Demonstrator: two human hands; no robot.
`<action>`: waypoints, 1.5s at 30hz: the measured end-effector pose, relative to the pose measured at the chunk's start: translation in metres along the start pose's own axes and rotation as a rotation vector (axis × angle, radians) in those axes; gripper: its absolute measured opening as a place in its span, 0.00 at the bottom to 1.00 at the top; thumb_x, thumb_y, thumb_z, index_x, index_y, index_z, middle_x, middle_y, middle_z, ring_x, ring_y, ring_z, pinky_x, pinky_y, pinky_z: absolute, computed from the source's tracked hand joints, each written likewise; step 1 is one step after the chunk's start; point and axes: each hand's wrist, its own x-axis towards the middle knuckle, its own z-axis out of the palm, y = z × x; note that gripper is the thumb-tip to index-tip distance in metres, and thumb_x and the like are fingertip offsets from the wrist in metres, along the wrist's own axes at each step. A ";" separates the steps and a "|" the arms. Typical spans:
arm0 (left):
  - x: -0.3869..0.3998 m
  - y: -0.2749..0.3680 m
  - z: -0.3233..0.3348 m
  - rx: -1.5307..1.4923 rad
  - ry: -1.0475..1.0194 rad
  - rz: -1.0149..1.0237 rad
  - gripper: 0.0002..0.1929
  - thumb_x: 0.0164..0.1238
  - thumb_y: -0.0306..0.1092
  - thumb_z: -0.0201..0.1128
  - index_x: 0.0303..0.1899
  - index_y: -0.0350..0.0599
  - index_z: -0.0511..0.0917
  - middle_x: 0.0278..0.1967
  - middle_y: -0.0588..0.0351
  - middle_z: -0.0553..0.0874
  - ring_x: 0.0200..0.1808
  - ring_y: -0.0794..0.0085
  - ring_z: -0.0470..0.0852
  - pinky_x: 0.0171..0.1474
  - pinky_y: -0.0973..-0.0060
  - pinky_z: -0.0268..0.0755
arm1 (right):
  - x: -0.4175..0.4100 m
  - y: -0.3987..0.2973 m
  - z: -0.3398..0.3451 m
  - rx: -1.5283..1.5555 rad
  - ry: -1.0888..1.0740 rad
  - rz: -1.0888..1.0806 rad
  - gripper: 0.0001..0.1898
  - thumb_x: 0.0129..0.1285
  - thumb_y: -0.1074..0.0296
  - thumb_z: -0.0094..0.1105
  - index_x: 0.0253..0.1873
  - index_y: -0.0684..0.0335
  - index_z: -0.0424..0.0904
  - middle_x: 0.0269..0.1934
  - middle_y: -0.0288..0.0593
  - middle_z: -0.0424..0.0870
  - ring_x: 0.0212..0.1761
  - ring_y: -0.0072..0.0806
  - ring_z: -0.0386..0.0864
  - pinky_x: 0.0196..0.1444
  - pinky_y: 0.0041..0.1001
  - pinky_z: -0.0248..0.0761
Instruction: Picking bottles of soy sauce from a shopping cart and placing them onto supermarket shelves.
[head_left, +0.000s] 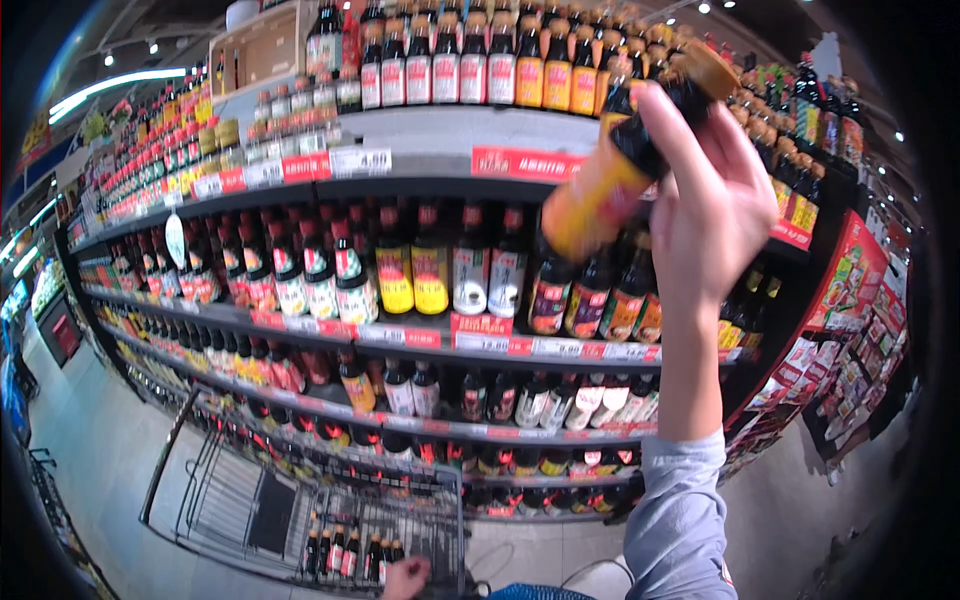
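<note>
My right hand (709, 195) is raised high at the right, gripping a dark sauce bottle with a yellow-orange label (600, 199) by its neck. The bottle tilts, its base towards the lower left and its orange cap at the upper right, and is somewhat blurred. Behind it, more bottles with yellow labels (557, 71) stand on the top shelf beside white-labelled ones (447, 67). Low at the bottom, my left hand (406, 577) is by the near part of a wire shopping cart (459, 517), close to several dark bottles (337, 553) in it; its fingers look curled, and what it touches is unclear.
Shelves of bottles with price strips (397, 335) run across the view. A wooden crate (259, 49) sits at the upper left and small jars (300, 97) stand below it. Hanging packets (847, 352) and part of another person (862, 442) are at the right.
</note>
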 end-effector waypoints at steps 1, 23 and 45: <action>0.008 0.027 0.000 -0.073 -0.043 0.128 0.14 0.66 0.37 0.66 0.48 0.40 0.82 0.35 0.61 0.87 0.40 0.85 0.80 0.44 0.81 0.74 | -0.022 0.006 -0.027 -0.026 -0.075 0.043 0.13 0.55 0.76 0.70 0.45 0.71 0.81 0.30 0.35 0.83 0.21 0.11 0.72 0.20 0.14 0.62; -0.052 0.173 -0.032 -1.087 -0.174 -0.388 0.27 0.75 0.60 0.41 0.52 0.42 0.70 0.31 0.54 0.79 0.23 0.77 0.74 0.24 0.80 0.65 | -0.404 0.069 -0.093 0.071 -0.560 1.723 0.16 0.61 0.59 0.67 0.35 0.70 0.80 0.22 0.36 0.80 0.13 0.13 0.69 0.13 0.14 0.56; -0.020 -0.023 -0.108 0.784 0.317 -0.256 0.07 0.46 0.30 0.59 0.29 0.51 0.83 0.28 0.56 0.84 0.32 0.61 0.85 0.38 0.63 0.76 | -0.756 0.222 -0.123 -0.922 -1.017 1.872 0.18 0.58 0.54 0.65 0.34 0.68 0.77 0.17 0.48 0.80 0.15 0.35 0.80 0.21 0.35 0.75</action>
